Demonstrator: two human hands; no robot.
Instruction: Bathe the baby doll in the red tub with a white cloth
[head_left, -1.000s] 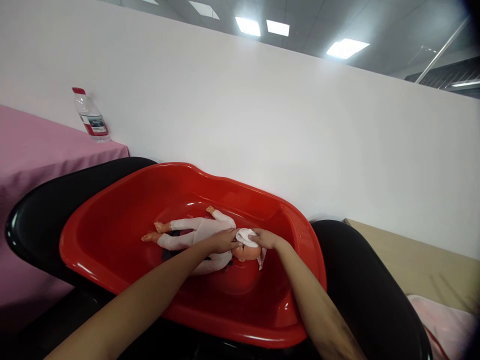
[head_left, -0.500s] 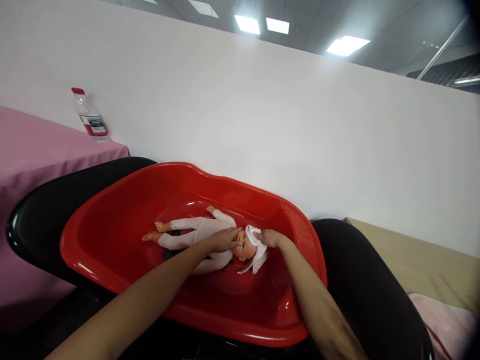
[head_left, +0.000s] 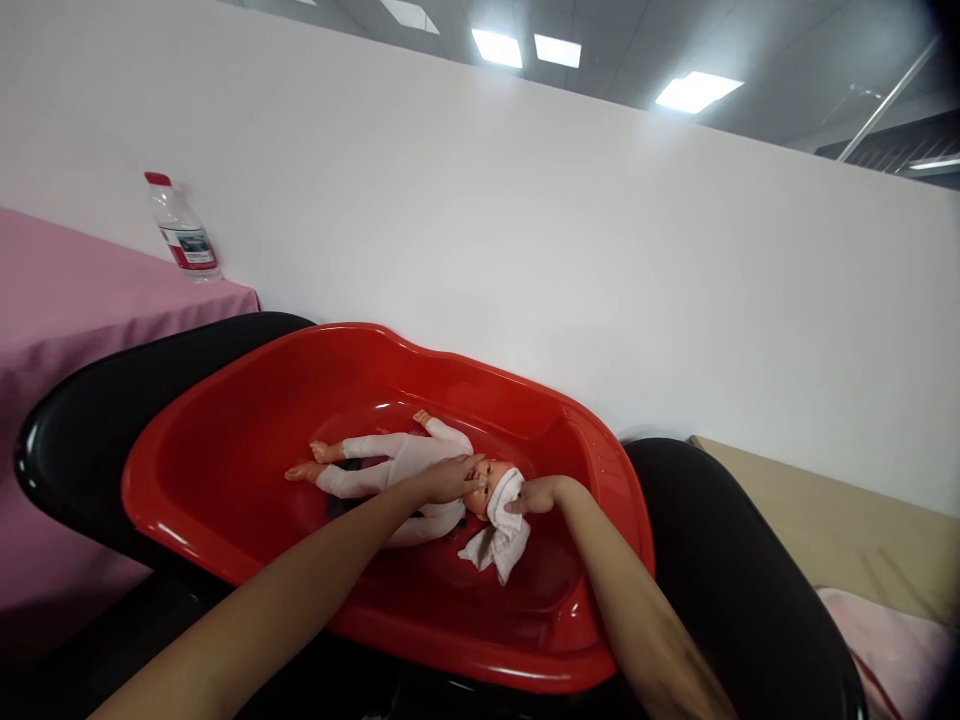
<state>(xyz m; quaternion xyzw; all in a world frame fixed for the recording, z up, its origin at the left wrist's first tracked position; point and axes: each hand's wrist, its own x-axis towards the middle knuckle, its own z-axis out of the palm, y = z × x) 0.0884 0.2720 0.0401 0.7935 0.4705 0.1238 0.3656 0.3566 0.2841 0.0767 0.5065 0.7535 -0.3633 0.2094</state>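
A baby doll (head_left: 401, 462) in white clothes lies on its back in a red plastic tub (head_left: 225, 440), head to the right. My left hand (head_left: 446, 478) rests on the doll's chest and chin, fingers curled against it. My right hand (head_left: 536, 494) is closed on a small white cloth (head_left: 501, 525) and presses it to the side of the doll's head. The cloth hangs loose below the head.
The red tub sits on a black rounded stand (head_left: 750, 580) against a white wall. A water bottle (head_left: 180, 232) with a red cap stands on a pink-covered table (head_left: 67, 300) at the left. A tan surface (head_left: 825, 520) and a pink fabric (head_left: 892, 640) lie at the right.
The cloth has slid off the top of the doll's head to its side and unfolded downward. My right hand moved slightly down and right with it. My left hand stayed put.
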